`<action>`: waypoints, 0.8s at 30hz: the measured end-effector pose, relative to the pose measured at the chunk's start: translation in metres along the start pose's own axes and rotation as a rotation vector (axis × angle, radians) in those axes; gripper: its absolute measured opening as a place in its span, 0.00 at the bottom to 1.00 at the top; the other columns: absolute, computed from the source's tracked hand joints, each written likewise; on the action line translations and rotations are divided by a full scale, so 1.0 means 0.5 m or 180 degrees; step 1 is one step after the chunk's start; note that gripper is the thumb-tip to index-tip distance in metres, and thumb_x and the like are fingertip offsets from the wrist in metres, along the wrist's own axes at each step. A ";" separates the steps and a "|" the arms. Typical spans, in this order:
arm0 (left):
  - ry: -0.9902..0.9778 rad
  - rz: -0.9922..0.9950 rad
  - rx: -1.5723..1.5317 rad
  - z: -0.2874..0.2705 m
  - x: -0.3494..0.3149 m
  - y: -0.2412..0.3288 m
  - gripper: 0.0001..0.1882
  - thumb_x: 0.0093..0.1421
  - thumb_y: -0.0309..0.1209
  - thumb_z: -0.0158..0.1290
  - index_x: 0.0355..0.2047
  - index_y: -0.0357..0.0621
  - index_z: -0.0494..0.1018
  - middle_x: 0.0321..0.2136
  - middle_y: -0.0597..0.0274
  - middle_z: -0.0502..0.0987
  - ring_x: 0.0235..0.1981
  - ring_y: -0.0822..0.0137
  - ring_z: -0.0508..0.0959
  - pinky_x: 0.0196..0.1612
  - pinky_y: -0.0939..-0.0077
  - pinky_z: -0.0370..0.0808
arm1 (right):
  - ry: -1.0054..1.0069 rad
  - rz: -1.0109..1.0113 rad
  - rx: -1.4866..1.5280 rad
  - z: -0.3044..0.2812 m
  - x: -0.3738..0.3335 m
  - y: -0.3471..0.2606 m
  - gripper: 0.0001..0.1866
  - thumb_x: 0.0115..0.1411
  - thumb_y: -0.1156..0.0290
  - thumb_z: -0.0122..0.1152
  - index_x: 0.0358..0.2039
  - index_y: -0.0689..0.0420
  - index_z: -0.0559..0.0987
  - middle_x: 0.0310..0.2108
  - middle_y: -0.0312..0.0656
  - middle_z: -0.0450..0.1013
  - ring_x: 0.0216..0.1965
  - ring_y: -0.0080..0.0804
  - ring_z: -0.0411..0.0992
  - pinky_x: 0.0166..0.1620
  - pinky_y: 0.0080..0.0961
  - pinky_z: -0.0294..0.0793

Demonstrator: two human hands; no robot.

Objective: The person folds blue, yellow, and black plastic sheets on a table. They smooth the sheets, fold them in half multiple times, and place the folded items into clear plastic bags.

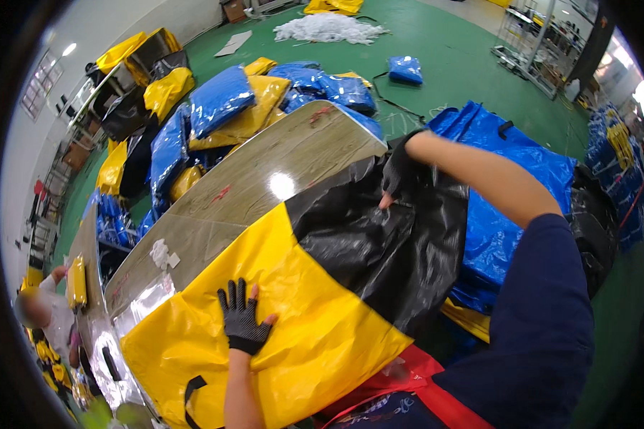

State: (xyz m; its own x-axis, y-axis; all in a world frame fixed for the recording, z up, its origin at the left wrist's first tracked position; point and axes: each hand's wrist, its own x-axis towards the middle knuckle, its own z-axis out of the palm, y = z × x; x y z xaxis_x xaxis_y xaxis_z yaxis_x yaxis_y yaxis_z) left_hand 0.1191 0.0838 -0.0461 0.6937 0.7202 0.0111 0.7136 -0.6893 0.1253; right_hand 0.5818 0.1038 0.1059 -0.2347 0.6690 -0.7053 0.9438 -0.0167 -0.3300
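Observation:
A glossy yellow-and-black tarpaulin piece (336, 300) lies across the near part of the wood-grain table (265, 161). Its yellow part is on the left and its wrinkled black part on the right. My left hand (245, 318), in a dotted black fingerless glove, rests flat on the yellow part with fingers spread. At the far edge of the black part, my right hand (402, 171) points down, also in a black glove. Its fingers look closed on the black material, though dark on dark hides part of them. A black strap (193, 393) loops at the near left of the yellow part.
Blue tarpaulin (511, 179) is heaped to the right of the table. Plastic-wrapped blue and yellow packs (222, 100) pile up beyond it. White scraps (163, 254) lie on the tabletop. A co-worker (46, 307) is at the far left. A metal rack (537, 50) stands far right.

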 end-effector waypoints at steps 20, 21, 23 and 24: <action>0.0229 0.0089 0.0195 0.095 0.271 0.071 0.35 0.55 0.32 0.47 0.63 0.42 0.50 0.64 0.49 0.49 0.66 0.48 0.46 0.66 0.52 0.36 | 0.2557 -0.1682 -0.2074 0.086 0.009 0.333 0.35 0.35 0.58 0.69 0.49 0.49 0.74 0.41 0.52 0.74 0.42 0.47 0.73 0.48 0.35 0.72; 0.0207 0.0061 0.0221 0.093 0.264 0.066 0.35 0.55 0.32 0.47 0.63 0.42 0.50 0.64 0.49 0.50 0.66 0.48 0.46 0.66 0.52 0.36 | 0.2393 -0.1267 -0.1300 0.091 0.029 0.339 0.34 0.36 0.58 0.69 0.48 0.50 0.74 0.40 0.52 0.74 0.42 0.47 0.74 0.48 0.36 0.72; 0.0116 0.0020 0.0426 0.094 0.252 0.055 0.35 0.56 0.34 0.48 0.63 0.42 0.50 0.64 0.48 0.50 0.66 0.49 0.46 0.67 0.53 0.36 | 0.3684 -0.1120 -0.0277 0.135 0.064 0.368 0.28 0.41 0.62 0.66 0.45 0.57 0.75 0.36 0.52 0.75 0.40 0.48 0.74 0.45 0.37 0.73; 0.0103 -0.0079 0.0339 0.099 0.240 0.043 0.36 0.56 0.38 0.50 0.63 0.41 0.51 0.64 0.48 0.50 0.66 0.48 0.46 0.67 0.53 0.36 | 0.4426 -0.1019 -0.0216 0.160 0.077 0.392 0.24 0.45 0.63 0.63 0.44 0.56 0.75 0.36 0.51 0.75 0.39 0.47 0.74 0.44 0.37 0.72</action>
State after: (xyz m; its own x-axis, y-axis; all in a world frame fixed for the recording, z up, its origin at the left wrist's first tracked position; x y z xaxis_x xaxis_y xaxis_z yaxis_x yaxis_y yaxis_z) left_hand 0.2226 0.1512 -0.0913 0.6734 0.7381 0.0414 0.7380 -0.6745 0.0197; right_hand 0.7390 0.0667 -0.0360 -0.0585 0.8098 0.5838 0.9130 0.2799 -0.2967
